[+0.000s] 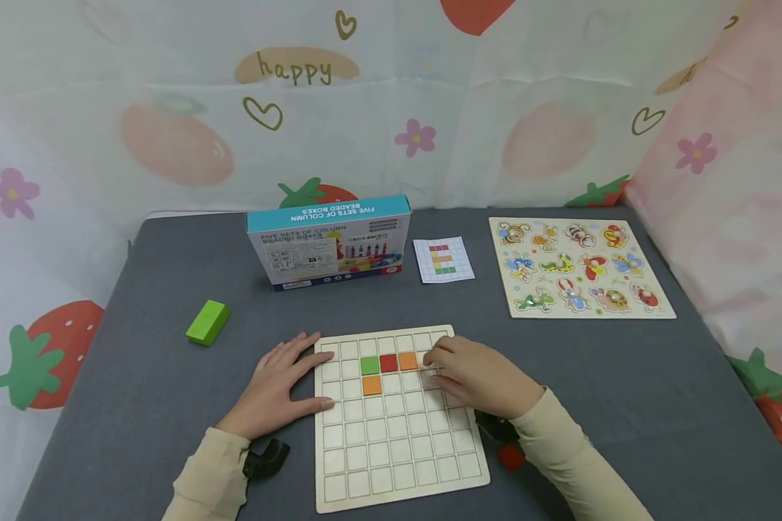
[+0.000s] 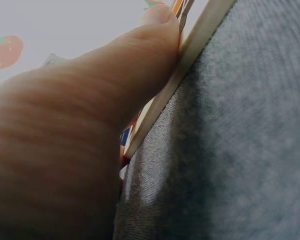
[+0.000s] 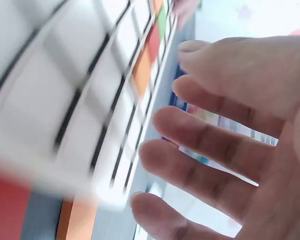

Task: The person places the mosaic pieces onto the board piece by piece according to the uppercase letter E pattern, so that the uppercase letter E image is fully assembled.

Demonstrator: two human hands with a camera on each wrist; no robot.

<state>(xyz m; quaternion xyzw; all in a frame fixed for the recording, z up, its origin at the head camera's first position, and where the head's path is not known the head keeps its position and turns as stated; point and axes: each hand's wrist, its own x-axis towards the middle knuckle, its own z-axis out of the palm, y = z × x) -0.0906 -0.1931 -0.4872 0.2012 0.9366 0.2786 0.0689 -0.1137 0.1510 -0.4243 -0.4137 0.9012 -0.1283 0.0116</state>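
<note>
A white gridded board [image 1: 391, 449] lies flat on the table. In its upper rows sit a green tile [image 1: 369, 365], a red tile [image 1: 388, 362] and an orange tile [image 1: 408, 360] side by side, with another orange tile [image 1: 371, 385] below the green one. My left hand [image 1: 276, 387] rests spread at the board's left edge, its thumb [image 2: 135, 60] touching the rim in the left wrist view. Over the board's upper right corner is my right hand [image 1: 485, 375], just right of the orange tile. The right wrist view shows its fingers loosely bent, holding nothing.
A bright green block [image 1: 208, 323] lies at left. Behind the board stand a blue-topped box [image 1: 329, 242] and a pattern card [image 1: 443, 259]. An insect puzzle board [image 1: 583, 268] lies at back right. Something red [image 1: 511, 456] shows beside my right wrist.
</note>
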